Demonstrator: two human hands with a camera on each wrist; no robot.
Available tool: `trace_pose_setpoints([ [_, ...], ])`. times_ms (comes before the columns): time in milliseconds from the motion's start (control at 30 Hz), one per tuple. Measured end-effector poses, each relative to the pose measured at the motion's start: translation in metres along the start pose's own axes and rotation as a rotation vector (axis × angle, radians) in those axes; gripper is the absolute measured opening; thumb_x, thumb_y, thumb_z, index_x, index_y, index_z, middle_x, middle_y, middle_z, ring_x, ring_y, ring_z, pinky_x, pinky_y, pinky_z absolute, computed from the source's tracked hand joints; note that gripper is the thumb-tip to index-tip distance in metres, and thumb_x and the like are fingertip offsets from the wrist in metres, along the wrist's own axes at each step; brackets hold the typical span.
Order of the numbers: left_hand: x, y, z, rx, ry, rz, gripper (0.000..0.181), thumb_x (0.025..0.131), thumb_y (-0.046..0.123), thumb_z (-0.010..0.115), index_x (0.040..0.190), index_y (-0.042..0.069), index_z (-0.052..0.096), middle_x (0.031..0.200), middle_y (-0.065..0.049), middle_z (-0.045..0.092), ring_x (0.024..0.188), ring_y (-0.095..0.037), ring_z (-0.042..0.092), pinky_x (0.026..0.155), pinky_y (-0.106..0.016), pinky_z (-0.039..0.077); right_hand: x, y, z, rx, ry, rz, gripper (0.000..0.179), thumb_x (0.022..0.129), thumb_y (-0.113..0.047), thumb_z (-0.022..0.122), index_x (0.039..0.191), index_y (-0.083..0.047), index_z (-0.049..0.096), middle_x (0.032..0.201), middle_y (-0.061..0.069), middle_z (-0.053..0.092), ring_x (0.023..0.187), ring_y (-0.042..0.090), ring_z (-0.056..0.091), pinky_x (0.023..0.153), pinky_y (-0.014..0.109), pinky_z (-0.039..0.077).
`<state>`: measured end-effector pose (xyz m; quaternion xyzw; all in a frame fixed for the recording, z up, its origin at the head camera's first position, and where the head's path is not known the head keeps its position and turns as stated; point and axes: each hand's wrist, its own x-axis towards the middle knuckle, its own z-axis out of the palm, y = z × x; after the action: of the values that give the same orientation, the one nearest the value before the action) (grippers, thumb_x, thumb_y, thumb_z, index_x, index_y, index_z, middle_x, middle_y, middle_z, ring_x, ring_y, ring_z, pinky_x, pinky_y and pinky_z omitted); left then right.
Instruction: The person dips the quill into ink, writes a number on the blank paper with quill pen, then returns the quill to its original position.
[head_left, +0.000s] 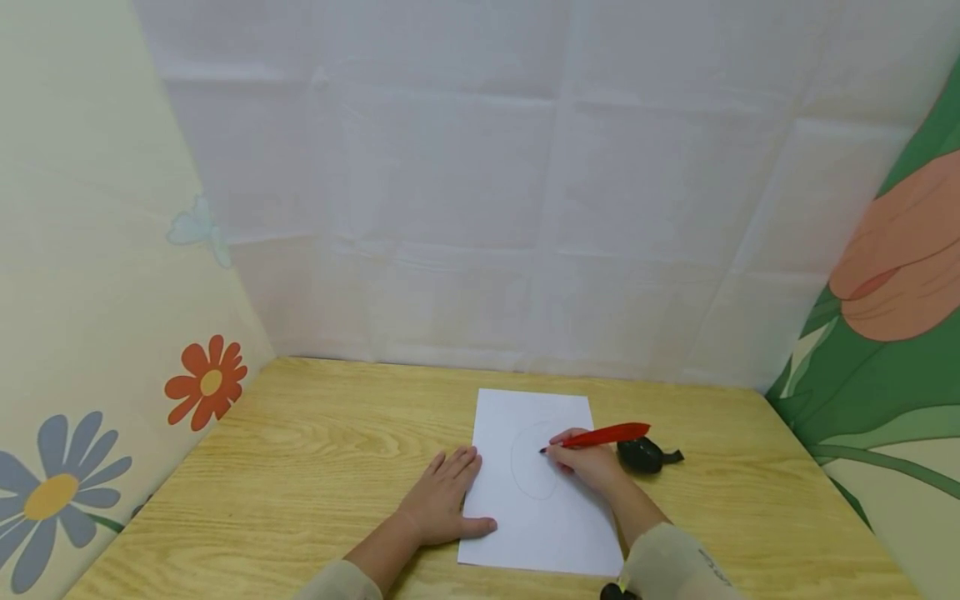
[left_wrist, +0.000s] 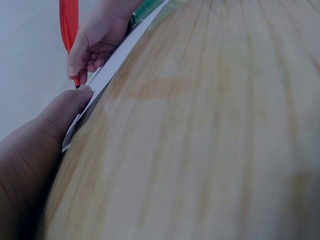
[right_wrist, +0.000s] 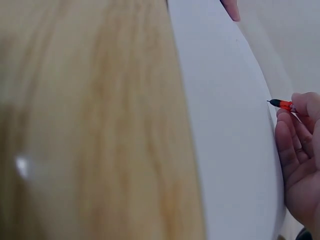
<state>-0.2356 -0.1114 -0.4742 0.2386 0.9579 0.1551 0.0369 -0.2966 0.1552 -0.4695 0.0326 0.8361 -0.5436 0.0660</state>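
My right hand (head_left: pixel 594 467) pinches a red feather pen (head_left: pixel 613 433), its dark tip at the white sheet of paper (head_left: pixel 536 533). A thin, rounded line (head_left: pixel 512 460) is drawn on the sheet, partly covered by that hand. In the right wrist view, the pen's black and orange tip end (right_wrist: pixel 281 104) sticks out past the thumb and fingers. My left hand (head_left: pixel 442 504) lies flat with straight fingers along the paper's left edge, thumb spread onto the sheet. The left wrist view shows its thumb (left_wrist: pixel 60 112) near the pen.
A glossy black rounded object (head_left: pixel 641 456) with a short tab lies on the wooden table (head_left: pixel 337 450), just right of my right hand. Another small black thing (head_left: pixel 613 592) shows at the bottom edge near the right sleeve. Pale and flowered sheets (head_left: pixel 450 208) hang around the table.
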Motion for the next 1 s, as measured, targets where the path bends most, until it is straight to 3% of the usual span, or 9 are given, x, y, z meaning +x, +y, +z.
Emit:
trace_pose_setpoints([
  [1000, 0.003, -0.002, 0.004, 0.013, -0.001, -0.009, 0.103, 0.081, 0.074, 0.054, 0.152, 0.003, 0.033, 0.161, -0.011, 0.029, 0.151, -0.028, 0.022, 0.124, -0.052, 0.014, 0.004, -0.003, 0.011, -0.002, -0.011, -0.010, 0.018, 0.085, -0.023, 0.074, 0.096, -0.009, 0.070, 0.069, -0.001, 0.061, 0.067, 0.015, 0.054, 0.064, 0.024, 0.045],
])
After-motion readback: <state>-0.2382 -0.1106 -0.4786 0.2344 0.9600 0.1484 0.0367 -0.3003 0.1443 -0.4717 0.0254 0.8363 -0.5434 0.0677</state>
